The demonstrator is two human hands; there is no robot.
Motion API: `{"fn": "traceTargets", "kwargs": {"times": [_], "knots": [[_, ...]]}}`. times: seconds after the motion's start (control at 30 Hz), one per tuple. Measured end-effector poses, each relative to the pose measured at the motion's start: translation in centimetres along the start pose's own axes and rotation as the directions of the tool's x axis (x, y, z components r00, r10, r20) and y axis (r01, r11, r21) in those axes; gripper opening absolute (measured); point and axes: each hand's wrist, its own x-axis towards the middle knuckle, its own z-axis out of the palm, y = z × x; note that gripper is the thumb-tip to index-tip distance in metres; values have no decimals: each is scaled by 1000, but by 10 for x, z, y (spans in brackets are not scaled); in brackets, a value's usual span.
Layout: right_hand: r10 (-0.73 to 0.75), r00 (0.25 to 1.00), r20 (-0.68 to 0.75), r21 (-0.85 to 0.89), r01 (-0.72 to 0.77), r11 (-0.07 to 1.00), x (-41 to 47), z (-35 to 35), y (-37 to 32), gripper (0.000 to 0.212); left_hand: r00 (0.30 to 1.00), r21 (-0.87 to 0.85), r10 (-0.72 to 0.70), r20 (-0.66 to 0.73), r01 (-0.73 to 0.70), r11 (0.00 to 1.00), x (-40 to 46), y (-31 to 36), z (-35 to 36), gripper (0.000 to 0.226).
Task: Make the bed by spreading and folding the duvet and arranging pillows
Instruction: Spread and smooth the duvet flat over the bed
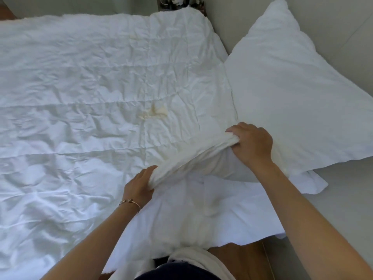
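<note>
A wrinkled white duvet [84,93] lies spread across the bed, with a yellowish stain near its middle. Its near edge is bunched into a thick roll. My left hand [139,184], with a thin bracelet on the wrist, grips the lower end of that roll. My right hand [250,144] grips the upper end, lifted a little off the bed. A large white pillow [292,93] leans at the right, partly behind my right hand. Part of the duvet hangs down over the bed's near edge toward me.
Pale walls [333,21] close in the right side behind the pillow. A strip of wooden floor [242,257] shows below the hanging fabric. Dark objects [175,5] stand at the far end beyond the bed.
</note>
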Motion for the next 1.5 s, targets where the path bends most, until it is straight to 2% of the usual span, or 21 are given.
{"fn": "traceTargets", "kwargs": {"times": [0.07, 0.2, 0.3, 0.37, 0.47, 0.53, 0.57, 0.63, 0.7, 0.77, 0.83, 0.93, 1.07, 1.17, 1.27, 1.4, 1.5], "knots": [[56, 998, 2, -6, -56, 998, 17, 5, -14, 25, 995, 18, -98, 34, 97, 995, 3, -42, -11, 57], [175, 983, 50, -61, -171, 983, 42, 19, -35, 23, 949, 34, -294, 113, 292, 956, 8, -112, -29, 26], [223, 974, 28, -118, -218, 969, 54, 21, -46, 25, 910, 54, -378, 168, 375, 926, 1, -159, -29, 31], [244, 969, 32, -192, -233, 953, 59, 21, -58, 27, 899, -22, -390, 197, 402, 915, -7, -186, -18, 29], [274, 961, 44, -317, -247, 916, 64, 23, -82, 30, 934, -327, -338, 111, 356, 875, 10, -211, -30, 34], [320, 942, 102, -305, -277, 911, 69, 23, -101, 37, 968, -421, -248, -36, 210, 883, 42, -220, -73, 40], [340, 928, 153, -287, -288, 914, 72, 23, -110, 41, 982, -412, -159, -98, 105, 905, 58, -222, -103, 42], [353, 909, 223, -264, -292, 919, 80, 20, -122, 45, 984, -258, 94, -153, -132, 957, 86, -225, -165, 44], [350, 905, 242, -288, -277, 917, 91, 18, -132, 48, 945, 10, 299, -131, -300, 954, 116, -229, -223, 59], [344, 899, 273, -411, -214, 886, 107, 14, -140, 52, 901, 235, 422, -97, -391, 890, 147, -232, -265, 63], [332, 896, 295, -584, -105, 805, 127, 8, -150, 61, 866, 289, 483, -131, -432, 854, 178, -229, -296, 56], [267, 936, 232, -712, -23, 701, 158, 1, -163, 64, 850, 287, 499, -171, -441, 850, 220, -215, -330, 50], [189, 976, 104, -742, -50, 668, 221, -5, -154, 49, 856, 279, 477, -200, -416, 865, 270, -187, -358, 46], [160, 987, 22, -697, -100, 710, 279, 5, -130, 40, 859, 261, 453, -239, -393, 882, 309, -173, -370, 46], [143, 990, 15, -650, -99, 753, 342, 38, -102, 37, 865, 255, 421, -271, -358, 898, 358, -169, -374, 47], [90, 996, 18, -593, -62, 803, 438, 108, -55, 31, 892, 281, 349, -288, -270, 921, 455, -166, -376, 46], [114, 993, 34, -534, -79, 842, 507, 175, -18, 34, 895, 306, 335, -294, -243, 920, 549, -158, -370, 47]]}}
